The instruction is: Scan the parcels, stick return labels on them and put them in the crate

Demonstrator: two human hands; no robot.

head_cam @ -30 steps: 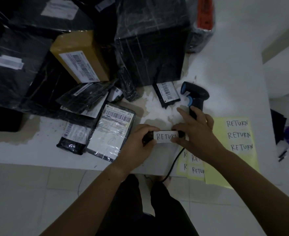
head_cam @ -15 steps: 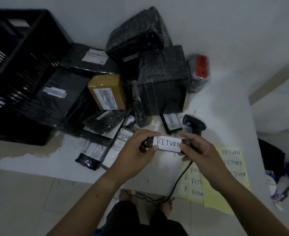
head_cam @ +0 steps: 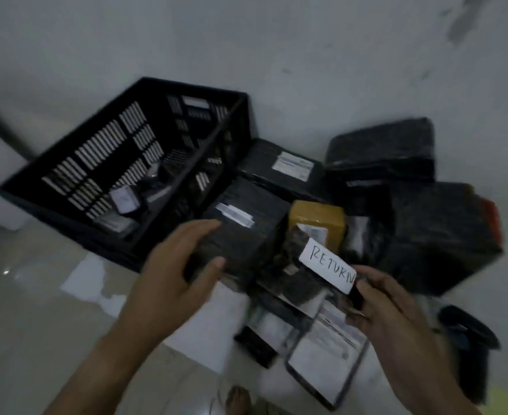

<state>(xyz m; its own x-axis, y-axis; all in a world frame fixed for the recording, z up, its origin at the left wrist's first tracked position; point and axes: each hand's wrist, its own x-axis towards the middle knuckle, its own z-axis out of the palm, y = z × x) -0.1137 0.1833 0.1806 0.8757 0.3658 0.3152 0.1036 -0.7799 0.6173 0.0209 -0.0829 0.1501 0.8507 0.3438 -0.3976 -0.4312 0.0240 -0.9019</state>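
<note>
My right hand point(head_cam: 396, 313) grips one end of a small black parcel point(head_cam: 306, 283) that carries a white RETURN label point(head_cam: 327, 269). The parcel hangs over the pile of parcels on the table. My left hand point(head_cam: 174, 271) hovers to the left of it with fingers loosely spread, over a large black parcel point(head_cam: 240, 223), and holds nothing I can make out. The black slatted crate point(head_cam: 192, 88) stands at the back left, with a few labelled parcels point(head_cam: 123, 199) inside. The frame is blurred.
A yellow box point(head_cam: 315, 223) and several black wrapped parcels point(head_cam: 426, 229) crowd the table against the white wall. Flat pouches with barcodes point(head_cam: 324, 354) lie near the front edge. The black scanner point(head_cam: 468, 330) lies at the right.
The view has swung left and up toward the crate. My left hand has let go of the labelled parcel; my right hand alone holds it, now tilted and carried leftward.
</note>
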